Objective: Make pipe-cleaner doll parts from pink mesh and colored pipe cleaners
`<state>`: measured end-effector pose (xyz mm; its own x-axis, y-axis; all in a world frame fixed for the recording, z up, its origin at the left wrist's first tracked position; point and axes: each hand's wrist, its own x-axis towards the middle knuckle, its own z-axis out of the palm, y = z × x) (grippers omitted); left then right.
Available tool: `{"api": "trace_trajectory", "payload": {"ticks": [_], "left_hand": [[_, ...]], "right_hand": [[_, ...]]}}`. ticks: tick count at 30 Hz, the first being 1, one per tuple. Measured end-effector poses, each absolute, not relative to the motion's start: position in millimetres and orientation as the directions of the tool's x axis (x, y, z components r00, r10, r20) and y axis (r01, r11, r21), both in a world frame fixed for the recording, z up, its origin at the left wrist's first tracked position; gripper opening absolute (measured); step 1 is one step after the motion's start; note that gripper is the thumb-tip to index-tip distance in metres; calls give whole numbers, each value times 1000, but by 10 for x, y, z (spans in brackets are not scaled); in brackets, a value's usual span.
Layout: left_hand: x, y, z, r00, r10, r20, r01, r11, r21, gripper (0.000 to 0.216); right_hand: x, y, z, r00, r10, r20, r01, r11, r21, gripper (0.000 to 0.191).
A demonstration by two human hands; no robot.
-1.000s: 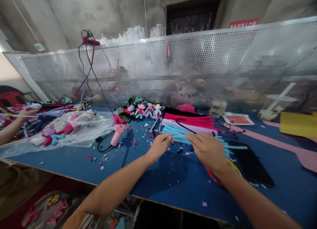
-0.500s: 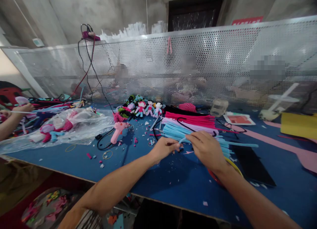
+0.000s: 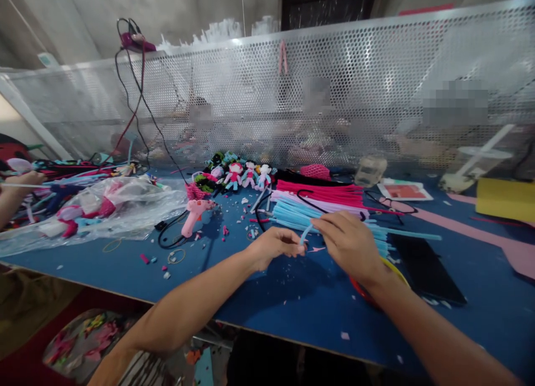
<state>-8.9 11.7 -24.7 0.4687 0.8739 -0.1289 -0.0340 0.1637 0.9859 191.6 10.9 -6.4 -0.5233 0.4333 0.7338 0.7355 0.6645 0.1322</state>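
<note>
Between my two hands runs a light blue pipe cleaner (image 3: pixel 306 233), bent near its left end. My left hand (image 3: pixel 276 247) pinches that lower end between thumb and fingers. The fingertips of my right hand (image 3: pixel 349 242) are closed on the upper part, and the hand hides how the rest of it runs. Just behind the hands lies a bundle of blue pipe cleaners (image 3: pixel 288 212), with lilac ones and a row of hot pink pipe cleaners (image 3: pixel 321 191) beyond. One long blue stem sticks out to the right past my right wrist.
A pink glue gun (image 3: pixel 195 216) lies left of my hands, its cord trailing. Small dolls (image 3: pixel 249 175) stand behind it, before a perforated metal screen (image 3: pixel 234 96). A dark phone-like slab (image 3: pixel 430 269) and a yellow-rimmed round object (image 3: pixel 395 272) are at right. A co-worker's hand (image 3: pixel 20 188) shows far left.
The blue pipe cleaner between my hands now stands more upright and bent, where it was lying flatter. My hands have shifted only slightly. The whole view has tilted a little downward.
</note>
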Motion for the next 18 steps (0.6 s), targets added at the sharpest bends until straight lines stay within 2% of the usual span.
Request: {"api": "trace_trajectory", "payload": {"ticks": [11,15,18], "left_hand": [[-66,93,-248,511,851,-119,-36,160,987,30],[-59,102,-301,457,890,-17,112,-38,993,27],[-47,125,-356,387,916,103,257,-215,942,21]], "right_hand": [[1892,114,-91,-557,447,700,727,669,150,26],[1937,113,-47,-534,446,718,770,607,195,26],[1999,125,-25,-501,443,744,811,540,224,28]]}}
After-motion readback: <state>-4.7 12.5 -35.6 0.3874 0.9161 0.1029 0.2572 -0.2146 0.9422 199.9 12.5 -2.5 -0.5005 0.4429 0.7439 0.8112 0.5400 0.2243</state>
